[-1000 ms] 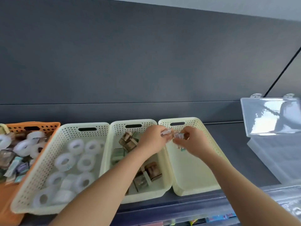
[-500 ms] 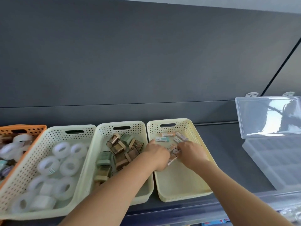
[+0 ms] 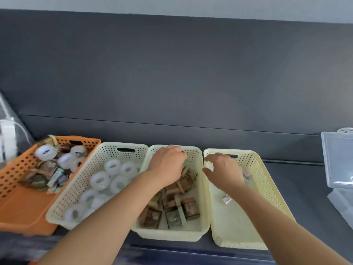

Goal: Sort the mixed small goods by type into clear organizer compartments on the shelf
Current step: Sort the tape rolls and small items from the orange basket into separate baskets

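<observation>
Four baskets stand in a row on the dark shelf. The orange basket (image 3: 17, 205) at the left holds mixed goods: white tape rolls, brown boxes and small packets. A cream basket (image 3: 76, 190) holds several white tape rolls (image 3: 99, 180). My left hand (image 3: 166, 165) hovers palm down over the far end of the middle cream basket (image 3: 172, 235), above small brown boxes (image 3: 189, 207); its fingers hang loosely curled, and nothing shows in them. My right hand (image 3: 223, 171) is spread over the right cream basket (image 3: 238, 230), where a small packet (image 3: 226, 199) lies.
A clear organizer box (image 3: 338, 159) with its lid raised stands at the far right edge of the shelf. More small packets (image 3: 247, 175) lie behind my right wrist. A white object (image 3: 7, 138) stands at the far left. The dark back wall rises just behind the baskets.
Both hands let go of the small packets in the right basket. My left hand moved left, over the middle basket. The view swung left, showing more of the orange basket.
</observation>
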